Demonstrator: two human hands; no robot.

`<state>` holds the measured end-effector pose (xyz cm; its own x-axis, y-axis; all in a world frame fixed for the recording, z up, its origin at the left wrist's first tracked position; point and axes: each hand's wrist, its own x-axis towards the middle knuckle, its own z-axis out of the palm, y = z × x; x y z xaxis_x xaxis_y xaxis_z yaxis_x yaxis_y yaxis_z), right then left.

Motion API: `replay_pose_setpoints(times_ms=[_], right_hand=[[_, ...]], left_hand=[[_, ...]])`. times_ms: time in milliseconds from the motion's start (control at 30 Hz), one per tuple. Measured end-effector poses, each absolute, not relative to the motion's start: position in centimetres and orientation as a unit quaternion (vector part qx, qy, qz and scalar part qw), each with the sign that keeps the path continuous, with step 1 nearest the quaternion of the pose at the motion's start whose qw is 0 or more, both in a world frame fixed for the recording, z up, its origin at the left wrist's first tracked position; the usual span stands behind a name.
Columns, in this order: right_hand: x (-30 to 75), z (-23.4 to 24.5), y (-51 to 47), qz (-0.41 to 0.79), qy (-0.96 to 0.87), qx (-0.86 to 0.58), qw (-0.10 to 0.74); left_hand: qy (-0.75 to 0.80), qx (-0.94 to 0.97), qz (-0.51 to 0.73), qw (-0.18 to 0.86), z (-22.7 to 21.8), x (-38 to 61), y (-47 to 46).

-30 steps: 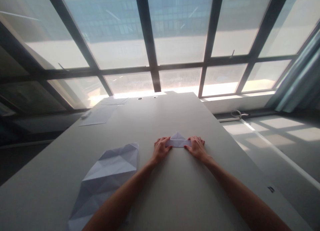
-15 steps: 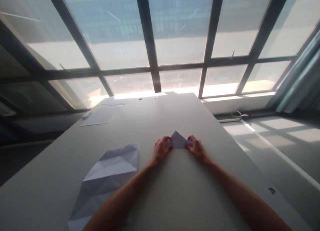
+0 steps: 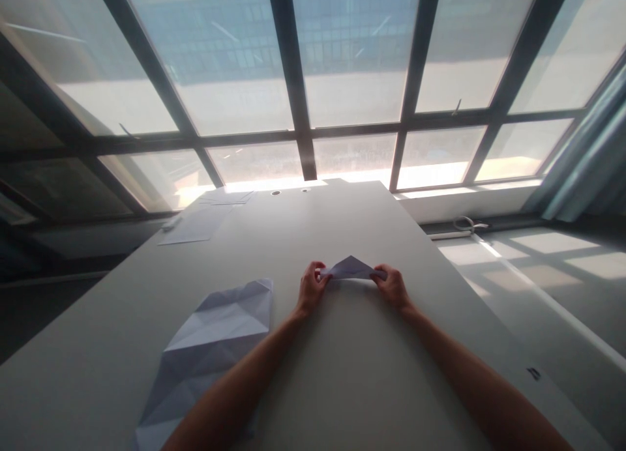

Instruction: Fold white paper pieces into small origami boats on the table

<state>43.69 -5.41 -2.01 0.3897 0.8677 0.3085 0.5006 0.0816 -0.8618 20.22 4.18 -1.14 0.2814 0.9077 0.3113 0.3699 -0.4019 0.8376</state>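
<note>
A folded paper (image 3: 351,267) with a pointed top is stretched between my two hands, over the middle of the white table (image 3: 313,373). My left hand (image 3: 313,287) pinches its left end between thumb and fingers. At the opposite end, my right hand (image 3: 391,285) grips the paper the same way. The lower edge of the paper looks slightly raised from the tabletop. Beside my left forearm lies a larger creased sheet of paper (image 3: 210,347), unfolded and partly covered by that arm.
Flat white sheets (image 3: 190,226) lie at the table's far left, with a small blurred object by them. Round holes (image 3: 276,193) pierce the far end. A small dark mark (image 3: 533,373) is near the right edge. Windows stand beyond, and a cable (image 3: 464,224) lies past the table's right side.
My hands have moved slightly apart, pulling the folded paper wider. Its pointed shape has become flatter and its lower edge has risen.
</note>
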Motion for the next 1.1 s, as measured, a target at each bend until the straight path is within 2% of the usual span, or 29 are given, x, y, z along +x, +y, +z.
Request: replay_pose_setpoints(times_ms=[400,667,867,1100], right_hand=[[43.6,-2.1,-5.5,0.165,-0.519,-0.662,0.515],[43.6,-1.4,-6.0,-0.004,-0.611,-0.673,0.418],[43.4,-1.8,-5.9,0.036,-0.600,-0.674,0.431],[43.6,-1.9,-5.8,0.070,-0.580,-0.676,0.449]], left_hand=[[0.401,0.788,0.383,0.267,-1.2,20.3,4.1],[0.375,0.824,0.364,0.219,-1.4,20.5,3.9],[0.344,0.837,0.387,0.177,-0.7,20.7,3.0],[0.377,0.798,0.411,0.228,-1.5,20.8,3.8]])
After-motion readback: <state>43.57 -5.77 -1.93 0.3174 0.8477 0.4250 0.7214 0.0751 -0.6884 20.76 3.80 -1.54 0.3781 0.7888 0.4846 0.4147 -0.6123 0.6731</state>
